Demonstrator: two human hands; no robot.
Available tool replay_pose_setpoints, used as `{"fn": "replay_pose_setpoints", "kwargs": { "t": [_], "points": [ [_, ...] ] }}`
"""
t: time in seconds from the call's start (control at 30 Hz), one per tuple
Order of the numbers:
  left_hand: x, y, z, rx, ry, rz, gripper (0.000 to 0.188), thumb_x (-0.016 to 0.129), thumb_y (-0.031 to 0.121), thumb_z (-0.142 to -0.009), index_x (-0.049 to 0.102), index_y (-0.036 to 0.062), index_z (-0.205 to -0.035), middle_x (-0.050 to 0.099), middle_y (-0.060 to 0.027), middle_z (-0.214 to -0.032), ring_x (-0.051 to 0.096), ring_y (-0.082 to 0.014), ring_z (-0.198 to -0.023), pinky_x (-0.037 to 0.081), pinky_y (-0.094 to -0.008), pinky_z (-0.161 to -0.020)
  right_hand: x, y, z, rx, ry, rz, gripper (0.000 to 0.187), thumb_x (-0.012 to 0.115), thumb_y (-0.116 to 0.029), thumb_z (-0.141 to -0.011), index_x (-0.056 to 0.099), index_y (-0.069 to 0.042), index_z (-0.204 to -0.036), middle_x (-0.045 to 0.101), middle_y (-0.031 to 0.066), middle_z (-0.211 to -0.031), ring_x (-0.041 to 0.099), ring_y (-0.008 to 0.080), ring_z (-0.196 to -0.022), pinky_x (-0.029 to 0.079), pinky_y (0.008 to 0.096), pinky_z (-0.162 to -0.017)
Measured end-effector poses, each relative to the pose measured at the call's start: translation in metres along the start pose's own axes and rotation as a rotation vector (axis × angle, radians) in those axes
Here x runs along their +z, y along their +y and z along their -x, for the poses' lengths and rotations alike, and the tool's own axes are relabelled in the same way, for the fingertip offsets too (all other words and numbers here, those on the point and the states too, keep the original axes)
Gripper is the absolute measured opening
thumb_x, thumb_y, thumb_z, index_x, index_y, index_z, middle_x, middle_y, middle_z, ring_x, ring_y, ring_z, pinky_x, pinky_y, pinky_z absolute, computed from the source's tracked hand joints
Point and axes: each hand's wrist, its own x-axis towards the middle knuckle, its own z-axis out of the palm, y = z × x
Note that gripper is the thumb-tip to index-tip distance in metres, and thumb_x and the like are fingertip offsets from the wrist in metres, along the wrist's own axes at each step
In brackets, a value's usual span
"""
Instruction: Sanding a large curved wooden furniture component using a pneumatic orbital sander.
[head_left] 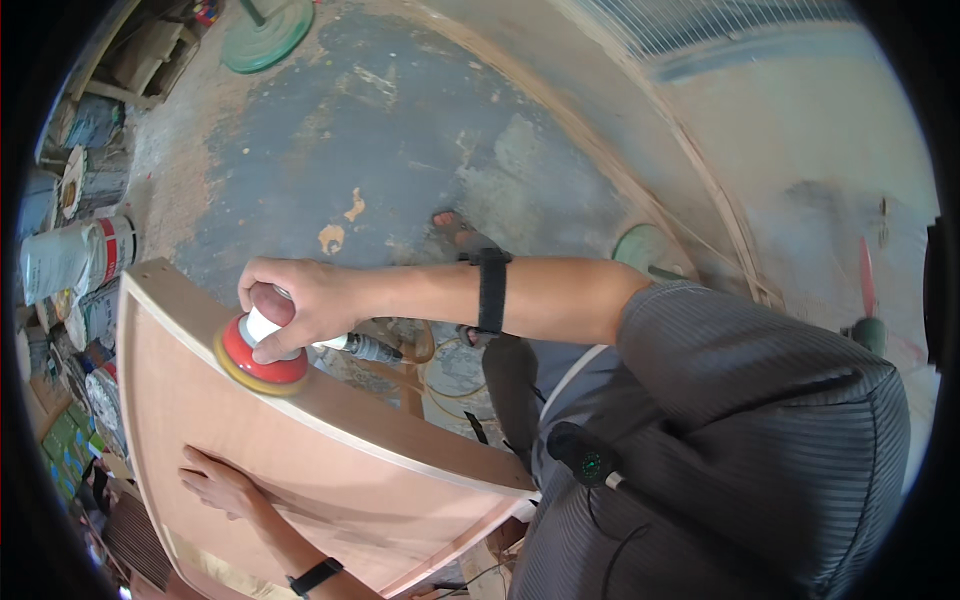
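My right hand (pixel 322 298) is wrapped over the top of a red and white orbital sander (pixel 278 364), thumb on its near side. The sander's yellowish pad rests on the pale wooden edge (pixel 380 420) of a large framed panel; the pad's rim looks blurred. A hose fitting (pixel 370 348) runs from the sander's right side. Lower down, my left hand (pixel 222 488) lies flat on the panel's light brown face (pixel 330 475), fingers apart and holding nothing. Black bands circle both my forearms.
Buckets and cans (pixel 105 250) crowd the left side. Round green bases (pixel 268 38) stand on the worn grey-blue floor (pixel 400 130), one at the far left and another at right. Below the panel's edge are a wooden stand (pixel 408 385) and a yellow hose (pixel 432 385).
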Motion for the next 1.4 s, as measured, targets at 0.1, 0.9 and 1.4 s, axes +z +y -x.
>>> {"fn": "replay_pose_setpoints", "kwargs": {
  "t": [0.1, 0.9, 1.4],
  "points": [
    [0.004, -0.017, -0.021, 0.101, -0.089, 0.048, 0.085, 0.035, 0.076, -0.097, 0.051, 0.0084, -0.145, 0.051, -0.0144, -0.151, 0.049, -0.0472, -0.133, 0.031, -0.0714, -0.106, 0.01, 0.007, 0.042, -0.021, 0.006, -0.003, 0.058, 0.09, -0.039, -0.076, 0.055, -0.008, -0.111, 0.052, -0.0004, -0.082, 0.052, 0.0146, -0.079, 0.045, 0.031, -0.073],
    [0.008, 0.031, 0.063, 0.728, -0.088, 0.215, 0.083, 0.03, 0.07, -0.1, 0.036, 0.013, -0.16, 0.036, -0.009, -0.166, 0.033, -0.0357, -0.151, 0.024, -0.0564, -0.121, 0.038, 0.025, 0.219, 0.155, 0.108, 0.063, 0.068, 0.093, -0.049, -0.068, 0.059, -0.012, -0.113, 0.063, 0.008, -0.103, 0.063, 0.0259, -0.098, 0.052, 0.0406, -0.082],
    [0.007, 0.033, 0.061, 0.673, -0.053, 0.178, 0.083, 0.03, 0.072, -0.099, 0.037, 0.0159, -0.16, 0.037, -0.005, -0.166, 0.035, -0.0381, -0.149, 0.025, -0.0603, -0.119, 0.054, 0.039, 0.312, 0.229, 0.17, 0.102, 0.061, 0.091, -0.042, -0.074, 0.057, -0.01, -0.114, 0.06, 0.0064, -0.098, 0.06, 0.0218, -0.095, 0.049, 0.0363, -0.081]
  ]
}}
